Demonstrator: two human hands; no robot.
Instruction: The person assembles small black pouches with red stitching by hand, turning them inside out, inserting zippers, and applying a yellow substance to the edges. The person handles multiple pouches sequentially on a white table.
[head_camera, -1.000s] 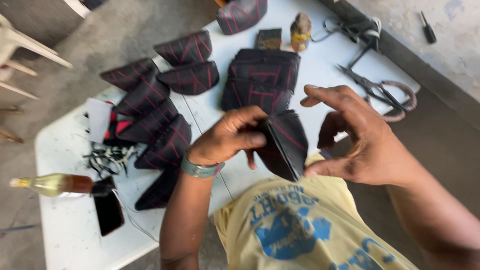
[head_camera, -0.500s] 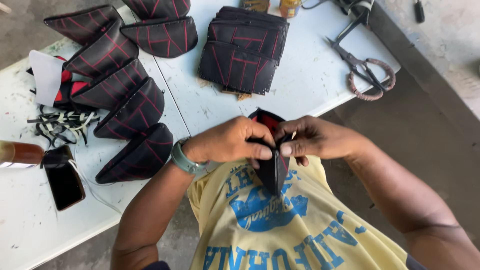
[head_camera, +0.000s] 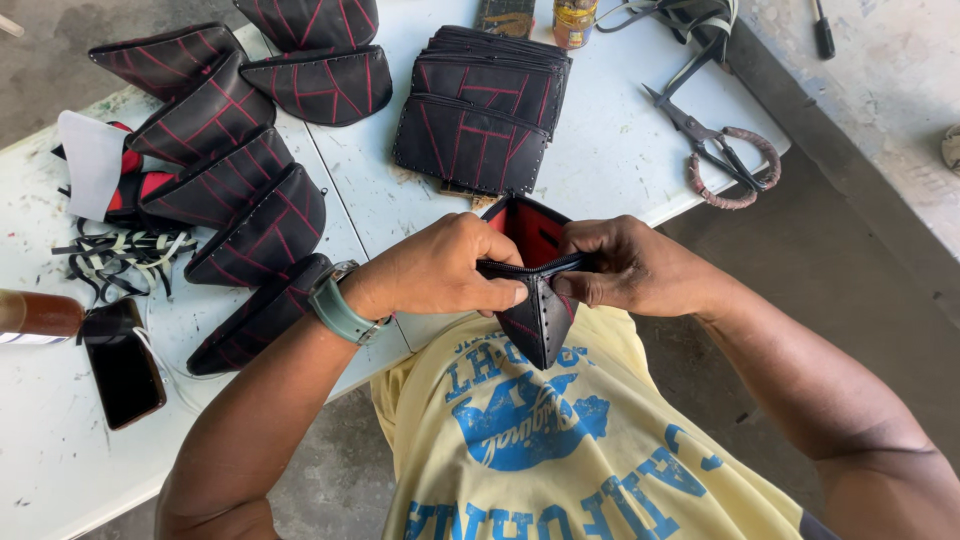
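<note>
Two hands grip one black leather pouch (head_camera: 538, 300) off the table's near edge, above the lap: left hand (head_camera: 440, 270) and right hand (head_camera: 625, 268) pinch its zipper rim closed-fingered, spreading the red-lined mouth open. Finished pieces (head_camera: 482, 108) lie stacked toward the far edge.

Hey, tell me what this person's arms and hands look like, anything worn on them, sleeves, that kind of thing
Both arms are bare as far up as the view shows, with no gloves. The left hand has a watch at the wrist, with a grey-green strap and a metal case. The right hand has nothing at its wrist, and I can't make out any rings. The person wears a pale yellow T-shirt with a blue print.
</note>
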